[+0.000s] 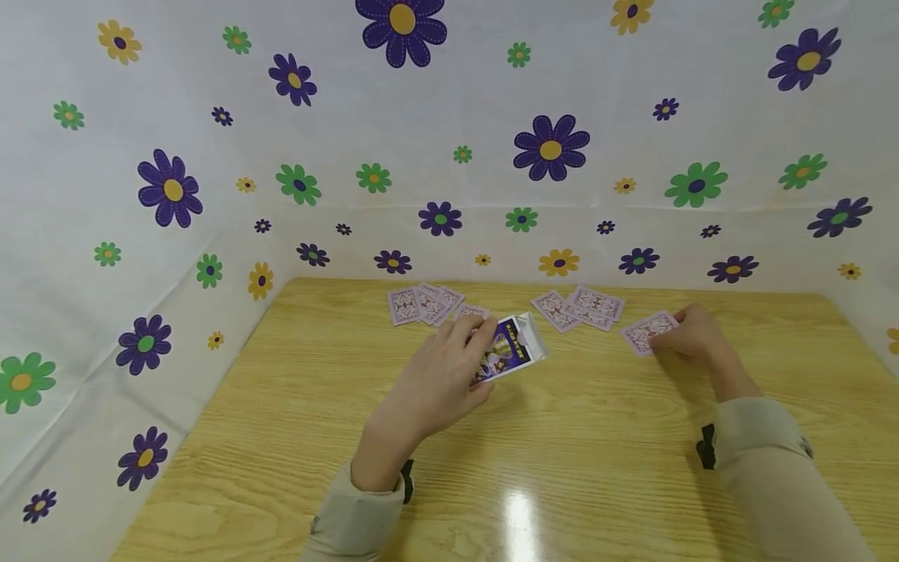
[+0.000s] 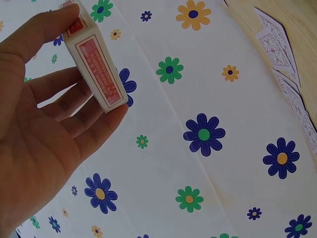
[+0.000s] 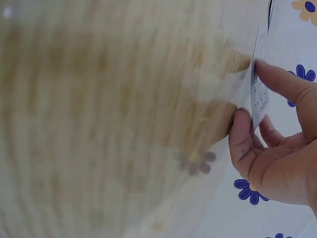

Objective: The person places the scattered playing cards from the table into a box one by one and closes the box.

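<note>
Lilac patterning covers the back of the playing card (image 1: pixel 641 334) that the fingers of the right hand (image 1: pixel 697 336) pinch narrowly at its right-hand end, thumb on the near edge. For a thing so thin, a light hold at the edge seems best, low and level, so that it neither bends nor skids; lifting one side a little first would probably give the thumb room underneath. Leftward of these fingers, just past the card's far end, lies a middle group of cards (image 1: pixel 597 304), partly overlapping. Farther left, the fingers of the left hand (image 1: pixel 441 382) are curled round a printed card box (image 1: pixel 511 347), its pale end flap (image 1: pixel 535 339) seemingly open and pointing toward the right-hand fingers. That grip should likely be firm but not squeezing, since thin walls buckle. Just beyond the left fingers is a fan of cards (image 1: pixel 405 306), with one more partly hidden behind the hand. Under everything spreads the wooden counter (image 1: pixel 281 421); past it hangs a flowered sheet (image 1: pixel 477 101). From the head alone, both groups and the box's purple front show clearly; the left wrist view adds a red-printed narrow side between thumb and fingers, while the right wrist view catches the card nearly edge-on, though whether it touches the counter cannot be told.
</note>
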Demonstrator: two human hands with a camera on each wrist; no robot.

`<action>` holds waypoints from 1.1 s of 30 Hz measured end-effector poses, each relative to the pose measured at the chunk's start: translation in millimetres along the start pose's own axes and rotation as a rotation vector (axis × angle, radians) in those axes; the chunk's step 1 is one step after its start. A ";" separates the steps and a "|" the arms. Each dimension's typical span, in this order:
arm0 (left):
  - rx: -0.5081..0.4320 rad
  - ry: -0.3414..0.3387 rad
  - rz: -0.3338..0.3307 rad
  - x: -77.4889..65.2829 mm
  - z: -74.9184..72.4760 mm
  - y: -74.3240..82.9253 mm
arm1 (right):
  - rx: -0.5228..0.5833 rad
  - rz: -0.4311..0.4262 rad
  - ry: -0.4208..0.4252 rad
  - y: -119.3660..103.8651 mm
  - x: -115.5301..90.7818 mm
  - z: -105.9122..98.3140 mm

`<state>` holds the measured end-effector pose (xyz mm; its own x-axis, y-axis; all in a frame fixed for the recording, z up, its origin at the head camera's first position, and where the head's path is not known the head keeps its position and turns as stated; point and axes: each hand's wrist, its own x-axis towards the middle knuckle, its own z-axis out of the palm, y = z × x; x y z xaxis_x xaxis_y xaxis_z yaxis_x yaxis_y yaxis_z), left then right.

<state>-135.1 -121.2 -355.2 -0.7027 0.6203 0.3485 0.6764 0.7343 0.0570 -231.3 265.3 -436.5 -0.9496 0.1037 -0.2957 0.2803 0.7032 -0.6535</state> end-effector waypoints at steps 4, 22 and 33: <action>0.002 0.000 0.000 -0.1 -0.2 0.3 | 0.117 0.022 0.020 4.1 -0.7 -0.6; 0.000 0.000 0.000 0.2 3.5 0.1 | 0.445 -0.133 0.118 -10.1 -21.3 3.9; -0.007 -0.021 -0.010 0.9 4.0 0.2 | 0.591 -0.210 0.176 -31.3 -51.7 4.9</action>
<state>-136.5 -119.4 -358.6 -0.7140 0.6183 0.3285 0.6707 0.7387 0.0674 -190.2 234.5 -404.2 -0.9872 0.1556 -0.0345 0.0688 0.2208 -0.9729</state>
